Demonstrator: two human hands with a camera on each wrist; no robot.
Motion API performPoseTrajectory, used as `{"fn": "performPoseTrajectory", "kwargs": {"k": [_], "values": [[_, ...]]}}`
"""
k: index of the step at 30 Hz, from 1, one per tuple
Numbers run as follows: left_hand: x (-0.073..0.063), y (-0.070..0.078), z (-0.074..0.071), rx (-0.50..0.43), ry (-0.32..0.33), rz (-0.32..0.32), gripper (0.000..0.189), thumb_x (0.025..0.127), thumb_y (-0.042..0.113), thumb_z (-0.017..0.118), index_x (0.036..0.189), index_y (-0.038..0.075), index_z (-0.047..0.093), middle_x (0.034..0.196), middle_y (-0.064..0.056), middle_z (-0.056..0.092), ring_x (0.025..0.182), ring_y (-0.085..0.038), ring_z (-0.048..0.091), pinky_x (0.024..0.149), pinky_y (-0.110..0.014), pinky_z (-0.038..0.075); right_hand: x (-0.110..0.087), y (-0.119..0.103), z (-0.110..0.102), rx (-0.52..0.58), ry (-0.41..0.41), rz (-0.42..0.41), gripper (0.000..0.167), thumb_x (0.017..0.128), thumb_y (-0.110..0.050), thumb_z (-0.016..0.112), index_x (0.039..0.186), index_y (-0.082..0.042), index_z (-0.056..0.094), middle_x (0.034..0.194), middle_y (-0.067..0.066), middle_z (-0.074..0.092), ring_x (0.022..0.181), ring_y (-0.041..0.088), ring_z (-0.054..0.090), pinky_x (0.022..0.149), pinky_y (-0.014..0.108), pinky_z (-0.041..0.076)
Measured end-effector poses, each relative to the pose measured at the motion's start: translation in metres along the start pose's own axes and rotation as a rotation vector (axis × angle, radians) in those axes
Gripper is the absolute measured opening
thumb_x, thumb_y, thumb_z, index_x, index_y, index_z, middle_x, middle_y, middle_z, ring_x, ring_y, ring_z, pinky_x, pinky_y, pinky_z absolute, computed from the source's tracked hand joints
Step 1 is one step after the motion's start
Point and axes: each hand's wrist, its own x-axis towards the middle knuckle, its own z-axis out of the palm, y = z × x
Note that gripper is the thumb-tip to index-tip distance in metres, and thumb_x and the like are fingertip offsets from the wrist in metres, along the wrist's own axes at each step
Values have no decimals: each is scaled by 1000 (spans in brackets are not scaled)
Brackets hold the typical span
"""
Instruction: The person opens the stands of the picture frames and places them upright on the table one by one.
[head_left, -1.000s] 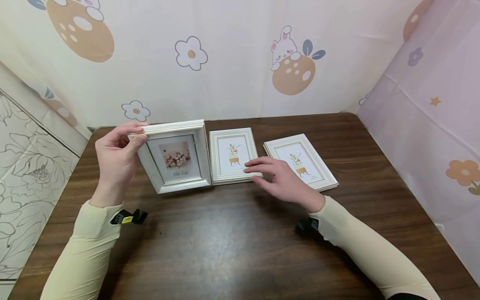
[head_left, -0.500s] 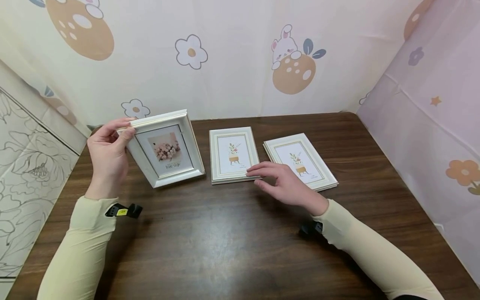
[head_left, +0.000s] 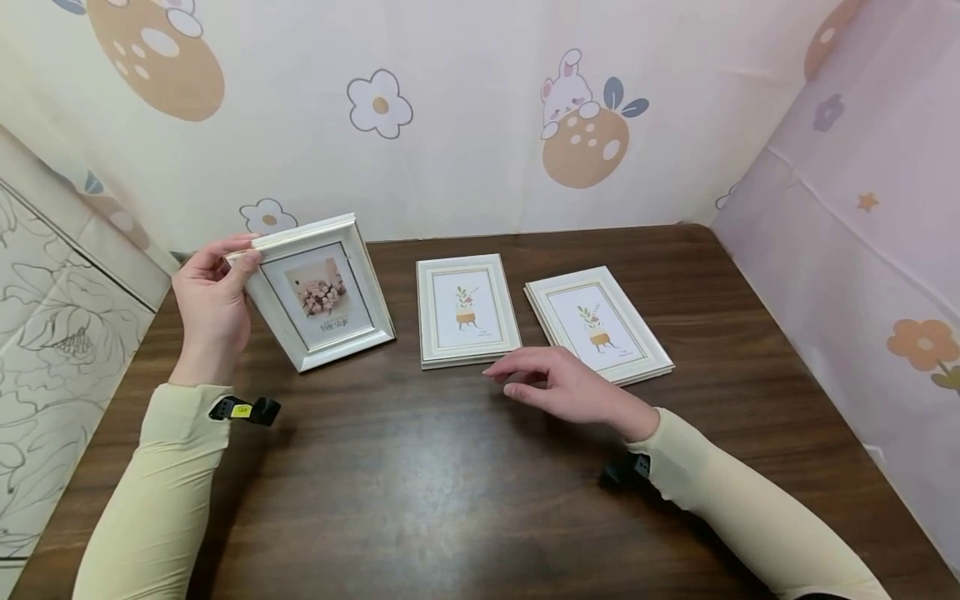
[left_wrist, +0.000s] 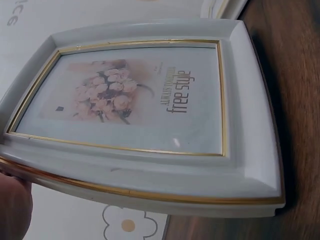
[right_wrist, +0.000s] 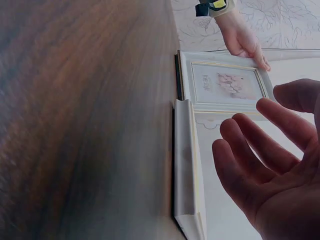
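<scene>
My left hand pinches the top left corner of a white picture frame with gold trim and a pink flower print. The frame leans back, its lower edge at the tabletop. In the left wrist view the picture frame fills most of the image and only a bit of the thumb shows. Two more white frames with plant prints lie flat: a middle frame and a right frame. Holding nothing, my right hand hovers in front of them with loosely bent fingers; the right wrist view shows its palm.
The dark wooden table carries everything. A printed curtain hangs along its back edge, and another curtain runs down the right side. Under the right frame another frame edge seems to show. A flower-patterned panel stands at the left.
My left hand has moved left with the flower-print frame, widening the gap to the middle frame. My right hand has drawn back slightly from the middle frame toward me.
</scene>
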Motion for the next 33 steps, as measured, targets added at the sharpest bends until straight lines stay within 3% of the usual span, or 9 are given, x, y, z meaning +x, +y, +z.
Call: {"fn": "performPoseTrajectory", "kwargs": {"k": [4, 10, 17, 23, 28, 33], "values": [[2, 0, -3, 15, -13, -40, 28, 81, -7, 78, 105, -14, 68, 107, -18, 69, 89, -19, 59, 71, -23, 55, -2, 3, 1, 46, -38, 43, 26, 100, -14, 62, 125, -8, 68, 117, 6, 69, 105, 17, 64, 87, 33, 54], [4, 1, -9, 29, -53, -81, 27, 83, -6, 76, 109, -9, 69, 108, -14, 69, 82, -14, 57, 57, -17, 46, -3, 2, 0, 53, -37, 56, 27, 99, -13, 62, 125, -8, 68, 117, 7, 69, 106, 17, 65, 87, 34, 54], [7, 2, -17, 24, -100, -93, 28, 85, -11, 70, 113, -8, 67, 110, -13, 70, 92, -17, 60, 75, -21, 54, -1, 5, -1, 53, -17, 44, 25, 100, -13, 61, 124, -8, 69, 118, 7, 69, 105, 15, 65, 87, 36, 54], [10, 5, -20, 75, -100, -59, 29, 84, -10, 72, 112, -11, 67, 107, -13, 71, 92, -17, 61, 75, -20, 51, 0, 6, -7, 58, 27, 47, 25, 98, -9, 63, 122, -6, 69, 116, 9, 70, 104, 17, 65, 85, 36, 55], [12, 8, -24, 123, -144, -1, 31, 84, -13, 71, 114, -14, 64, 110, -15, 72, 101, -21, 62, 77, -20, 48, -2, 14, -12, 23, 116, 110, 24, 97, -9, 65, 120, -6, 70, 116, 8, 70, 101, 14, 64, 84, 35, 55], [12, 13, -28, 158, -169, -2, 33, 84, -15, 69, 117, -14, 63, 114, -14, 71, 106, -22, 62, 82, -20, 49, -5, 20, -18, -26, 198, 176, 25, 97, -11, 65, 121, -8, 70, 116, 6, 71, 101, 15, 64, 85, 39, 55]]}}
